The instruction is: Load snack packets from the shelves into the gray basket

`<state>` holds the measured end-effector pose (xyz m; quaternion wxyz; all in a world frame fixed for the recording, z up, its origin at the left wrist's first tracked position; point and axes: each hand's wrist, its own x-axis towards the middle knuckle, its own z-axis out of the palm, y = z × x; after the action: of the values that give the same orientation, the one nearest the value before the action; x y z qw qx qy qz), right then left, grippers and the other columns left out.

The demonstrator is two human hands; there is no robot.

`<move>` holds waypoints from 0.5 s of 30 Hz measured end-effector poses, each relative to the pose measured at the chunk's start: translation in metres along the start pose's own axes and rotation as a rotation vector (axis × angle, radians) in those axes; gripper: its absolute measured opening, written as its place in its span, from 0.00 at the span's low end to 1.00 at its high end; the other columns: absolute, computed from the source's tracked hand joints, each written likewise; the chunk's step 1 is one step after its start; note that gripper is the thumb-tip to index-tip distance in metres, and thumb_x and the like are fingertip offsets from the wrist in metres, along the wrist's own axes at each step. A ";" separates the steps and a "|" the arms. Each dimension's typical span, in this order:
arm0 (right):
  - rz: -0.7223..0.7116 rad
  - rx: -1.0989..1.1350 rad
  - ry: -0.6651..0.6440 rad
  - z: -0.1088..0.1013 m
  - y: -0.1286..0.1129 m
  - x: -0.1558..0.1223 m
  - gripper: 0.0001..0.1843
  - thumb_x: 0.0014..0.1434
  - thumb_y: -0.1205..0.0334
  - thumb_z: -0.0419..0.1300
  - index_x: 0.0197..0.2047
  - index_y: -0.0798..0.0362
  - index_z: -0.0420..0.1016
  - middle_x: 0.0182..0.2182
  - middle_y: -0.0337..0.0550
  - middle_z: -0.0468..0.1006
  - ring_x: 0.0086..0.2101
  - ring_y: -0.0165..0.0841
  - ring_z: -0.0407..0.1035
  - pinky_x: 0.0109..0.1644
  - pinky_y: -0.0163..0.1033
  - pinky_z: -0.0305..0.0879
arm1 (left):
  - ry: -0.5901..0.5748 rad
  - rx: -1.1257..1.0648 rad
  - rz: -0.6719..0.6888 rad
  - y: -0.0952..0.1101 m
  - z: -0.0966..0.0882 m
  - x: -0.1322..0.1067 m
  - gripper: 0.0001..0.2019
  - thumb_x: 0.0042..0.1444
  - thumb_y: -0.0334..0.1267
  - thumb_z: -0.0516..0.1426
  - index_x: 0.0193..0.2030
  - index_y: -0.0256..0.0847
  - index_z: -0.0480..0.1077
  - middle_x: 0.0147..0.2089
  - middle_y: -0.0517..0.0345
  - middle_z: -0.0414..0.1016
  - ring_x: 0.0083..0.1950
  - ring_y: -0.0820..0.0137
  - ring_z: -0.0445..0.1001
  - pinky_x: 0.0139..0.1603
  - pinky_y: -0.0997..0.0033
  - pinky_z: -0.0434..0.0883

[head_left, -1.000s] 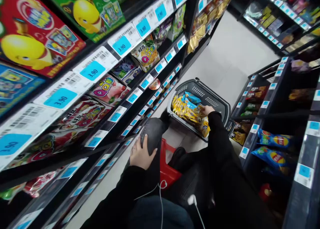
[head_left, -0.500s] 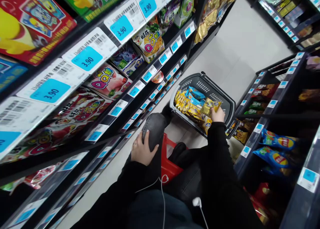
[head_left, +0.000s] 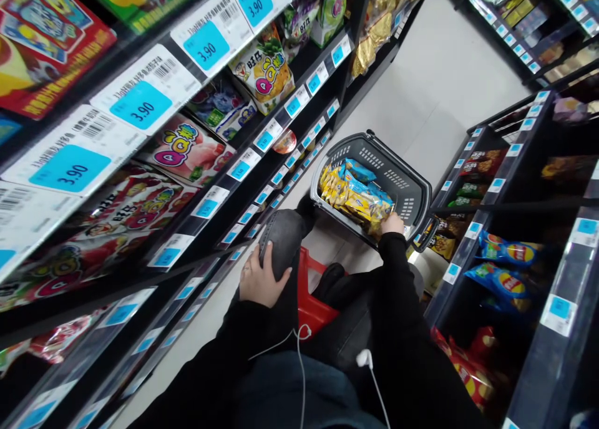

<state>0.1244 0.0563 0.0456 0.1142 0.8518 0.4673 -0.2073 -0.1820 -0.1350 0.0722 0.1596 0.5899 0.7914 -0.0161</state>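
Observation:
My left hand (head_left: 264, 279) rests on my bent knee in dark grey trousers, its fingers spread and holding nothing. My right hand (head_left: 392, 224) reaches into the near right part of a dark grey shopping basket (head_left: 418, 195) on the floor. Its fingers are closed on a yellow snack packet (head_left: 376, 228), mostly hidden low against the basket's near side. Other yellow snack packets (head_left: 334, 189) lie in overlapping rows to the left of this hand. Several blue snack packets (head_left: 359, 170) lie behind them, toward the basket's far side.
Shelves with gummy candy packs (head_left: 185, 148) and price labels (head_left: 140, 108) rise on my left. Chip bags (head_left: 508, 248) fill shelves close on my right. A red plastic stool-like object (head_left: 311, 298) is between my legs. White earphone cords (head_left: 302, 366) hang over my lap.
My right hand has lowered the yellow packet from above the pile to the basket's near side. My left hand stays on the knee. The view has shifted slightly.

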 end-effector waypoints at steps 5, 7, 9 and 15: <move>0.086 0.113 0.101 0.011 0.022 -0.021 0.20 0.57 0.60 0.52 0.50 0.63 0.65 0.39 0.60 0.75 0.42 0.43 0.71 0.46 0.43 0.66 | -0.008 0.001 -0.011 0.003 -0.004 -0.001 0.37 0.53 0.52 0.52 0.65 0.34 0.49 0.65 0.36 0.51 0.58 0.48 0.60 0.55 0.52 0.60; 0.137 0.162 0.148 0.006 0.045 -0.026 0.21 0.58 0.58 0.51 0.50 0.63 0.65 0.40 0.59 0.75 0.40 0.41 0.72 0.42 0.41 0.68 | -0.006 0.002 -0.027 0.005 -0.006 -0.001 0.36 0.53 0.51 0.52 0.65 0.34 0.50 0.65 0.36 0.51 0.58 0.48 0.61 0.55 0.52 0.61; 0.188 0.205 0.198 -0.003 0.073 -0.029 0.21 0.58 0.58 0.49 0.51 0.62 0.64 0.42 0.57 0.74 0.39 0.38 0.72 0.38 0.38 0.70 | -0.003 -0.004 -0.033 0.006 -0.008 -0.001 0.36 0.53 0.51 0.52 0.65 0.34 0.50 0.65 0.36 0.51 0.57 0.48 0.61 0.54 0.52 0.61; 0.252 0.158 0.204 -0.027 0.125 -0.009 0.20 0.56 0.59 0.52 0.49 0.62 0.67 0.42 0.59 0.74 0.40 0.41 0.72 0.43 0.42 0.68 | 0.008 -0.025 -0.030 0.007 -0.007 0.000 0.37 0.52 0.52 0.52 0.65 0.34 0.50 0.65 0.36 0.51 0.57 0.47 0.61 0.53 0.50 0.61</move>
<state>0.2323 -0.0070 0.0742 0.0242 0.9266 0.3482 -0.1397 -0.1775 -0.1311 0.0797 0.1633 0.5759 0.8010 -0.0064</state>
